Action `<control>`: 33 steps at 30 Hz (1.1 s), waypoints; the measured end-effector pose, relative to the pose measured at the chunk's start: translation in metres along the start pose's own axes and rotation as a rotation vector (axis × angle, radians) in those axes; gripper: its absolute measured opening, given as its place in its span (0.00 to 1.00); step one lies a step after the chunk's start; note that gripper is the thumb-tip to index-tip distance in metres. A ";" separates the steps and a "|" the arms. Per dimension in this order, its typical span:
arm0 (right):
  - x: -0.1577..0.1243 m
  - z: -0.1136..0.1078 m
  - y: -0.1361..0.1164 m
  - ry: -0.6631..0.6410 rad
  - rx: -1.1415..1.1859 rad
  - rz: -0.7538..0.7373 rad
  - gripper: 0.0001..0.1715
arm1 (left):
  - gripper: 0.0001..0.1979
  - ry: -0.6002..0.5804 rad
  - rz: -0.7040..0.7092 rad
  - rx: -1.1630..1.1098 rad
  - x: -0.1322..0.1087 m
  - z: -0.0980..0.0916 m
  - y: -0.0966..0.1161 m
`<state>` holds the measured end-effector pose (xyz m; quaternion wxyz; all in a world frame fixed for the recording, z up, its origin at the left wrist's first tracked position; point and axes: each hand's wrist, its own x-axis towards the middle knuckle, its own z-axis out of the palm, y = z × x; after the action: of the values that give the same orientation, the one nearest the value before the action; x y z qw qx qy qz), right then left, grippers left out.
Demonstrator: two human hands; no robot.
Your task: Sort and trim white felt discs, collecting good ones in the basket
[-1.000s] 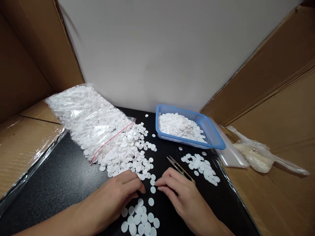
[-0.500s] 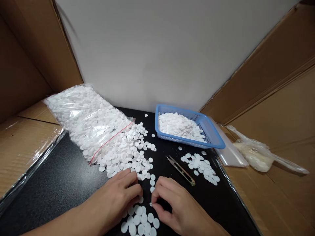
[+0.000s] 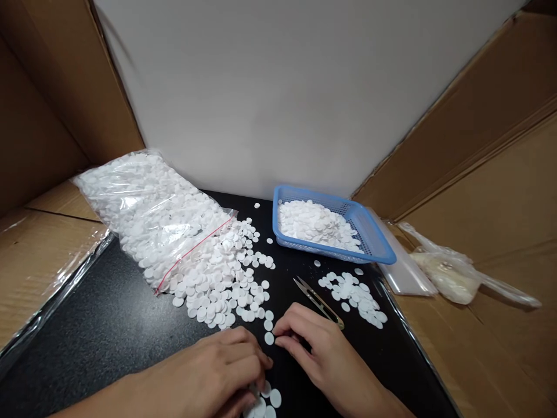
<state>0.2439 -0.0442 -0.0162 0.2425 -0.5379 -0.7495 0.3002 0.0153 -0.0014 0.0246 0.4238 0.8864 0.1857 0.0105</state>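
My left hand [image 3: 230,368] is low in the middle, palm down, its fingers curled over a small group of white discs [image 3: 275,398]. Whatever lies under its fingertips is hidden. To its right, my right hand [image 3: 311,345] has thumb and forefinger slightly apart, their tips beside a single white disc [image 3: 269,338] on the black tabletop [image 3: 126,325]. That disc sits at the near end of a short line trailing from a large heap of white discs [image 3: 213,278]. The heap spills from the mouth of a clear zip bag [image 3: 143,203] with a red strip.
A blue mesh basket [image 3: 383,247] holding many white discs stands at the back. Thread snips [image 3: 319,303] lie beyond my right hand, beside a smaller disc pile [image 3: 354,296]. At right are clear plastic sleeves [image 3: 407,273] and a knotted plastic bag [image 3: 452,276]. Cardboard [image 3: 500,203] encloses the sides.
My right hand has moved up and away from the disc pinched near its fingertips, toward the line of discs. My left hand has shifted right and nearer, over the front group.
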 end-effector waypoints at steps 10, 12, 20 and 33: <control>0.001 0.002 -0.004 -0.092 -0.001 0.066 0.10 | 0.16 0.304 -0.116 -0.220 -0.002 0.010 -0.023; 0.000 0.000 -0.008 -0.129 0.029 0.062 0.09 | 0.17 0.334 -0.132 -0.229 -0.002 0.011 -0.025; 0.001 0.000 -0.004 0.025 -0.003 0.030 0.10 | 0.29 0.188 -0.121 -0.233 -0.008 0.009 -0.013; 0.007 0.014 -0.007 0.124 -0.138 -0.104 0.11 | 0.21 0.208 -0.092 -0.125 -0.007 0.007 -0.021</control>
<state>0.2282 -0.0421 -0.0208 0.2658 -0.5314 -0.7788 0.2011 0.0037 0.0031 0.0050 0.4566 0.8430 0.2683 0.0944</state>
